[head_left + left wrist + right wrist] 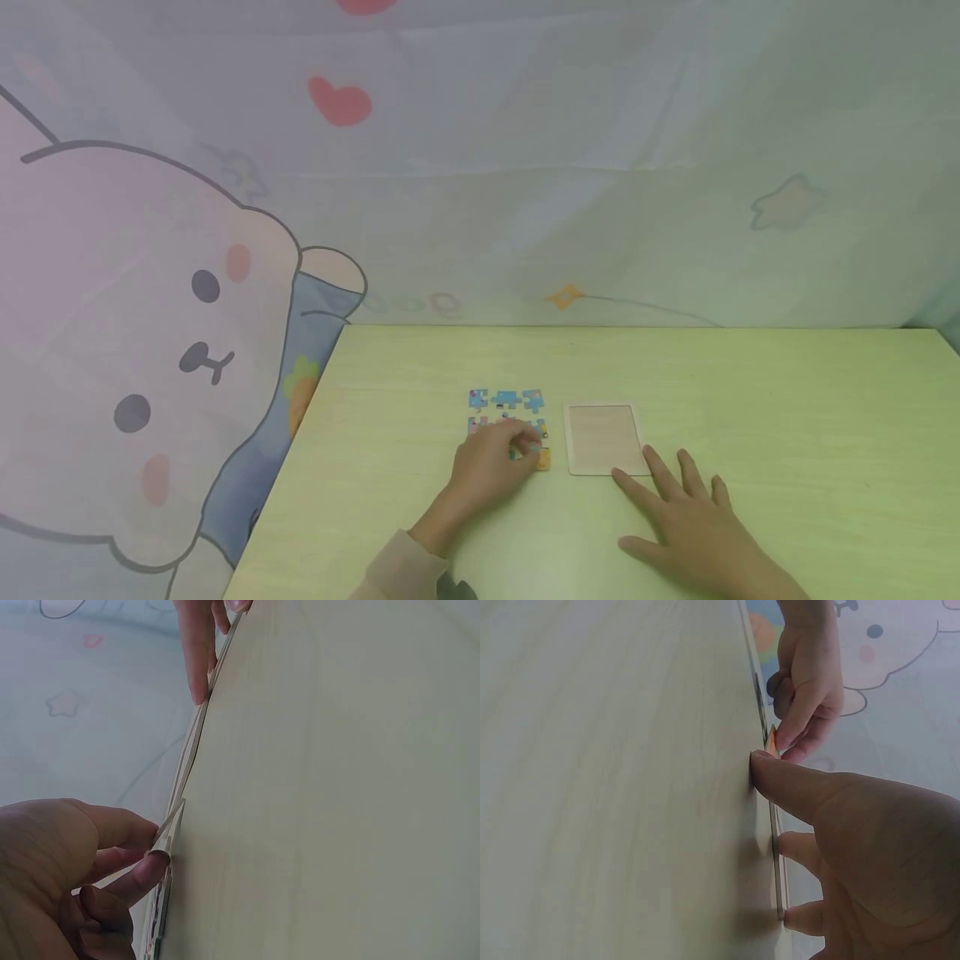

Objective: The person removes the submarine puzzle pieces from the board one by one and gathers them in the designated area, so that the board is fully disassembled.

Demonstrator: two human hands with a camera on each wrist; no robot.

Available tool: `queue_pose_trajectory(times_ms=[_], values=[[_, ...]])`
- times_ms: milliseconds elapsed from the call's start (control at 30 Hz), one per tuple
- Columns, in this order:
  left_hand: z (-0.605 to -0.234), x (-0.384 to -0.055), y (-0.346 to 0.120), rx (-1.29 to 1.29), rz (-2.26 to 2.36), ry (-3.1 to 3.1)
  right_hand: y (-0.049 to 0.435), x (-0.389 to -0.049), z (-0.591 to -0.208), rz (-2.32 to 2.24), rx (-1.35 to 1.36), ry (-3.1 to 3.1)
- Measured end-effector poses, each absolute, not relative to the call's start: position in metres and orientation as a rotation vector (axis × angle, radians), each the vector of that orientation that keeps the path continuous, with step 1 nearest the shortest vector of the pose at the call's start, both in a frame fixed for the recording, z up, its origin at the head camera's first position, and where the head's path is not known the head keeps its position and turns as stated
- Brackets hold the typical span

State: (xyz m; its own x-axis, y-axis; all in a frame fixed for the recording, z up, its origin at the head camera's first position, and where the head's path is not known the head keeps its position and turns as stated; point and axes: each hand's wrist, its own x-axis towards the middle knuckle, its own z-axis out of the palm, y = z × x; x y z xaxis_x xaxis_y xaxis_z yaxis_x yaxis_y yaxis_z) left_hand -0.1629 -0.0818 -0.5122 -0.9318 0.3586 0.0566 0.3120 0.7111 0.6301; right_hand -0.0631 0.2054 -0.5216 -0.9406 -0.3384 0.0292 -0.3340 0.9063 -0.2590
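My left hand (489, 464) is over the near part of a group of small jigsaw pieces (507, 400), hiding some of them. Between thumb and fingers it pinches an orange jigsaw piece (772, 740), whose one edge is tipped up in the left wrist view. To the right of the pieces lies a shallow square wooden puzzle tray (567, 442) with a pale raised rim. My right hand (693, 529) is spread with fingers apart, its index and middle fingertips right at the tray's near right corner.
A pale yellow-green table (810, 417) carries the pieces and the tray. Behind it hangs a cloth backdrop (525, 167) printed with a big cartoon animal (172, 333) on the left, hearts and a star.
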Motion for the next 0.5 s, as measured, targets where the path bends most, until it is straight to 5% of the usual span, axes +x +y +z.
queue_pose_trajectory(times_ms=[500], values=[[-0.5090, -0.1639, -0.0844, 0.531, 1.021, 2.894, 0.2058, -0.0634, -0.5220, -0.411, -0.542, 3.061]])
